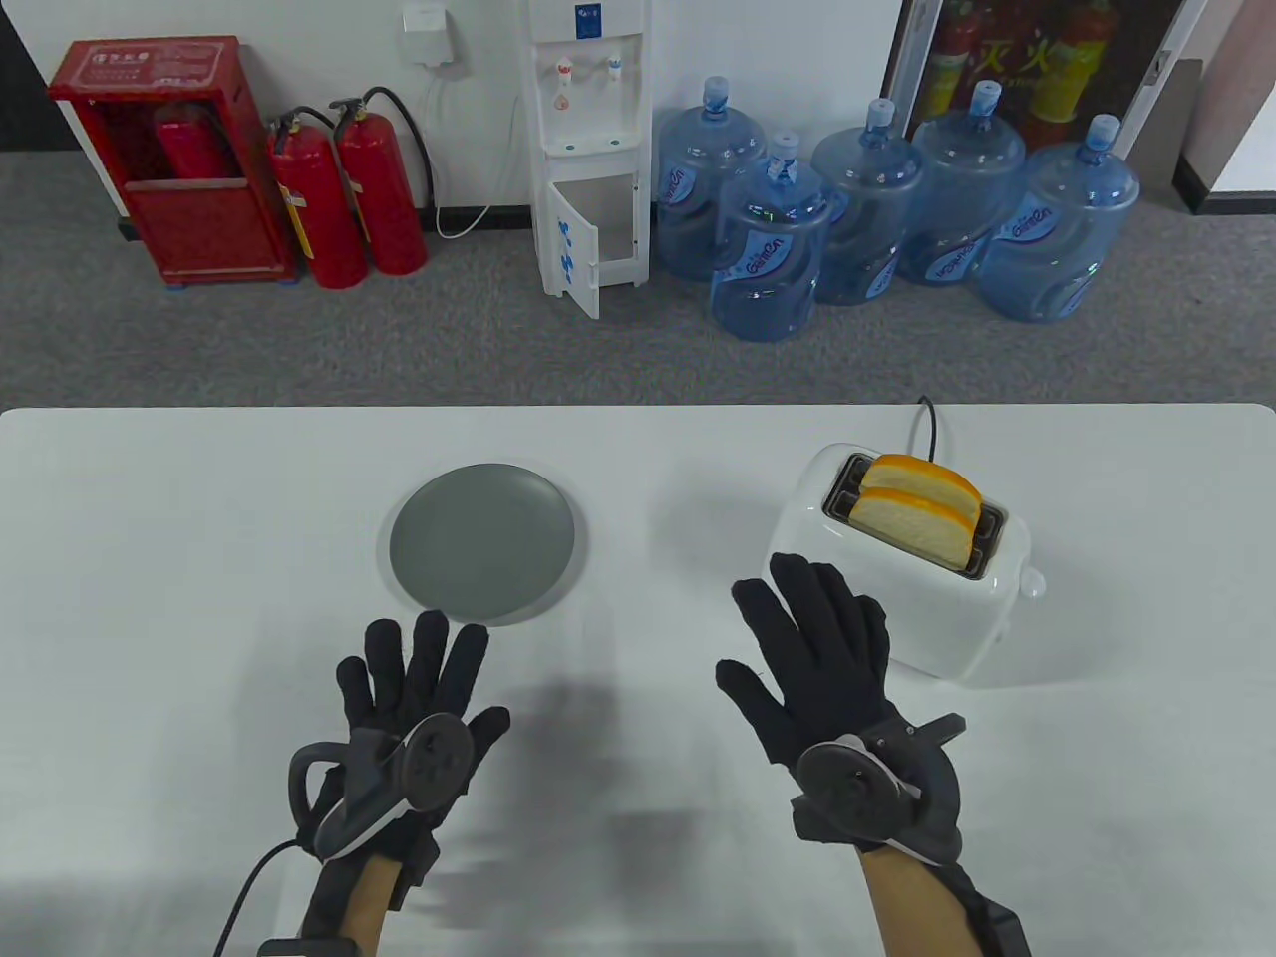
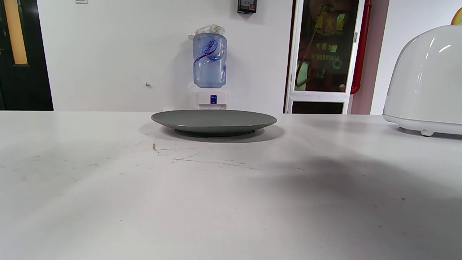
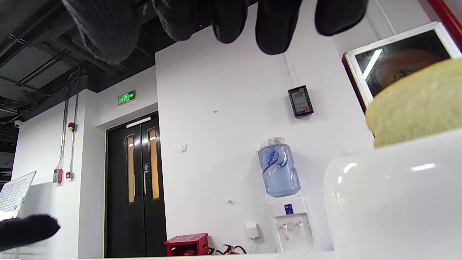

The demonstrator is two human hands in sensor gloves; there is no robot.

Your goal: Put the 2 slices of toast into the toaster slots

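Observation:
A white toaster (image 1: 897, 588) stands on the table's right side. Two slices of toast (image 1: 922, 508) stand upright in its slots, their tops sticking out. In the right wrist view the toaster's body (image 3: 397, 202) fills the lower right with a slice's pale crust (image 3: 411, 108) above it. My right hand (image 1: 812, 658) hovers just left of the toaster, fingers spread and holding nothing; its fingertips (image 3: 274, 32) hang in from the top of the wrist view. My left hand (image 1: 419, 688) lies flat below the grey plate (image 1: 482, 543), fingers straight, empty. The plate (image 2: 213, 121) is bare.
The toaster's black cord (image 1: 930, 424) runs off the table's far edge. The toaster's edge (image 2: 426, 79) shows at the right of the left wrist view. Beyond the table stand a water dispenser (image 1: 588, 150), several blue water jugs (image 1: 877, 229) and red fire extinguishers (image 1: 349, 199).

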